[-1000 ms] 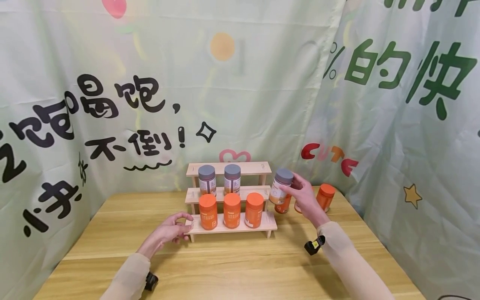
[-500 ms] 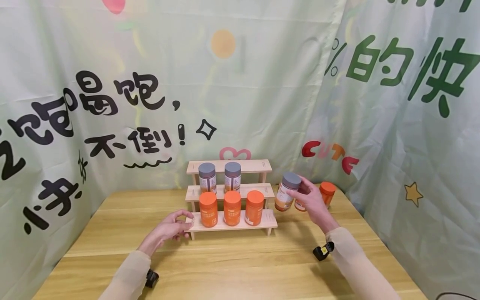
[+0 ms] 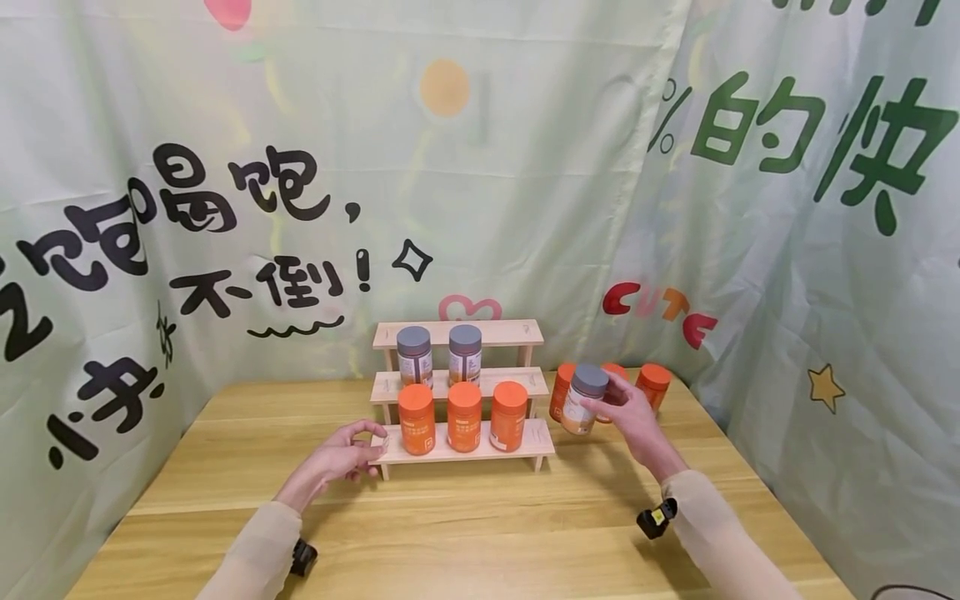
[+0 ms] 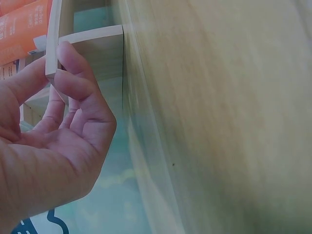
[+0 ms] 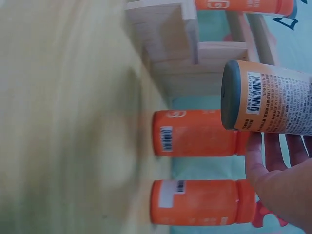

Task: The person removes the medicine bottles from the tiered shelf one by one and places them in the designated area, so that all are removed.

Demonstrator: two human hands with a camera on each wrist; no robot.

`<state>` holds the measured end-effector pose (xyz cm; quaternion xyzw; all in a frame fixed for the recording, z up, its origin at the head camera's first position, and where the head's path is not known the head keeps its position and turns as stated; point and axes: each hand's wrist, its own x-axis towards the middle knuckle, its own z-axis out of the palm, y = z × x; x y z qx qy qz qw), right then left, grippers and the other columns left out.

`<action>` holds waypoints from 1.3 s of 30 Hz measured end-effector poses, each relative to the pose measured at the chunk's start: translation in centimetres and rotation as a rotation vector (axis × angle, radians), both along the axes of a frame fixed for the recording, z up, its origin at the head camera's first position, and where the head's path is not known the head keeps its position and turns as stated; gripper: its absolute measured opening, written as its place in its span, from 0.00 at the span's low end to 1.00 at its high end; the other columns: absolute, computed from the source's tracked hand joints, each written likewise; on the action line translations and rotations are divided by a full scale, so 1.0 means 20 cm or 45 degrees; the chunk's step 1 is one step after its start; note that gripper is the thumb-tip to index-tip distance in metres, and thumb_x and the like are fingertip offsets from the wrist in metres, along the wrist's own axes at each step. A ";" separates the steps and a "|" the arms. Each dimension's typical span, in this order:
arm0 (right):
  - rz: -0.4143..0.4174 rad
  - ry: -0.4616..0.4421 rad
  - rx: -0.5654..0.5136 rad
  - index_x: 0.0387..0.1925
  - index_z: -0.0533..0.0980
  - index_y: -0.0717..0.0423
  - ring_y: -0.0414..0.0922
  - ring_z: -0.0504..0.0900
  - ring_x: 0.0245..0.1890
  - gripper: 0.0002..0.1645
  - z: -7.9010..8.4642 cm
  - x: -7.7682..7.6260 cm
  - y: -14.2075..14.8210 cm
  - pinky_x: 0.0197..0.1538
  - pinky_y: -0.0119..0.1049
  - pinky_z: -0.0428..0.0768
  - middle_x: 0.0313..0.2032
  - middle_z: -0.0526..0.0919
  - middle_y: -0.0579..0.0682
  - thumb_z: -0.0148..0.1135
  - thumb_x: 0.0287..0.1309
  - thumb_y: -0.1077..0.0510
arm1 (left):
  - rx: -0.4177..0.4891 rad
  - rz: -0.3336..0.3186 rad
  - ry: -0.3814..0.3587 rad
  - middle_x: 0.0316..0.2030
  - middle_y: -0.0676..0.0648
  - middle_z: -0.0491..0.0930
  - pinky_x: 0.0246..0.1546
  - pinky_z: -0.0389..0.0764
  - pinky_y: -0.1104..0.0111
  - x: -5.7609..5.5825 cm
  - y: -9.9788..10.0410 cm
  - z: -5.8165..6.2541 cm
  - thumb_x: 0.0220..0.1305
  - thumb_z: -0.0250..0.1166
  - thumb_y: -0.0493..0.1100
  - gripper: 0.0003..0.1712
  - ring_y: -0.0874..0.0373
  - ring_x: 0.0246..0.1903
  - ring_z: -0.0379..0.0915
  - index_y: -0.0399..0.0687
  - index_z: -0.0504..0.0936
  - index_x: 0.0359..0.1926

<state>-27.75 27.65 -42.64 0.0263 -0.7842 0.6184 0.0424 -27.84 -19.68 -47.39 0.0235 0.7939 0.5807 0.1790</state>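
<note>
the right hand point(image 3: 630, 412) grips a grey-lidded jar point(image 3: 583, 407) round its side, aloft over the right of the table point(image 3: 480, 533), just right of the wooden rack point(image 3: 480, 335). the jar is a short upright cylinder: matt slate-grey lid, label pale above and peach-orange lower down; the right wrist view shows a barcode, tiny dark print and a dark underside. three orange jars point(image 3: 654, 383) stand beyond it. the left hand point(image 3: 341, 454), well apart, pinches the left end of the rack's lowest shelf, which bears three orange-lidded jars point(image 3: 464, 421); two matching grey-lidded ones point(image 3: 465, 358) stand on the middle shelf.
</note>
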 end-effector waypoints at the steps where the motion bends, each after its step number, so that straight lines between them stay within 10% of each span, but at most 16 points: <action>1: -0.005 -0.017 0.005 0.71 0.61 0.57 0.32 0.76 0.49 0.43 -0.01 0.00 0.00 0.49 0.27 0.76 0.64 0.71 0.62 0.70 0.58 0.55 | -0.002 -0.001 0.001 0.28 0.46 0.77 0.21 0.71 0.69 0.00 0.00 0.00 0.66 0.64 0.42 0.19 0.56 0.25 0.78 0.47 0.72 0.56; 11: 0.017 -0.084 0.061 0.71 0.60 0.60 0.51 0.73 0.61 0.44 -0.11 0.01 0.03 0.52 0.26 0.75 0.65 0.69 0.65 0.70 0.58 0.55 | -0.005 -0.007 0.008 0.27 0.47 0.77 0.20 0.71 0.69 -0.01 0.00 0.00 0.66 0.64 0.43 0.20 0.56 0.25 0.78 0.46 0.72 0.56; 30: 0.049 -0.066 0.085 0.68 0.62 0.61 0.44 0.77 0.57 0.44 -0.23 -0.04 0.03 0.50 0.24 0.77 0.64 0.72 0.66 0.73 0.53 0.60 | -0.010 0.003 -0.006 0.28 0.46 0.76 0.21 0.71 0.68 0.00 0.00 0.00 0.66 0.64 0.43 0.20 0.56 0.25 0.78 0.47 0.71 0.56; 39: 0.035 -0.076 0.129 0.69 0.62 0.60 0.56 0.73 0.63 0.44 -0.23 -0.05 0.02 0.52 0.26 0.75 0.64 0.71 0.65 0.72 0.54 0.58 | -0.003 0.010 -0.002 0.29 0.47 0.75 0.21 0.70 0.67 0.00 0.00 0.01 0.66 0.64 0.42 0.19 0.55 0.25 0.78 0.48 0.71 0.56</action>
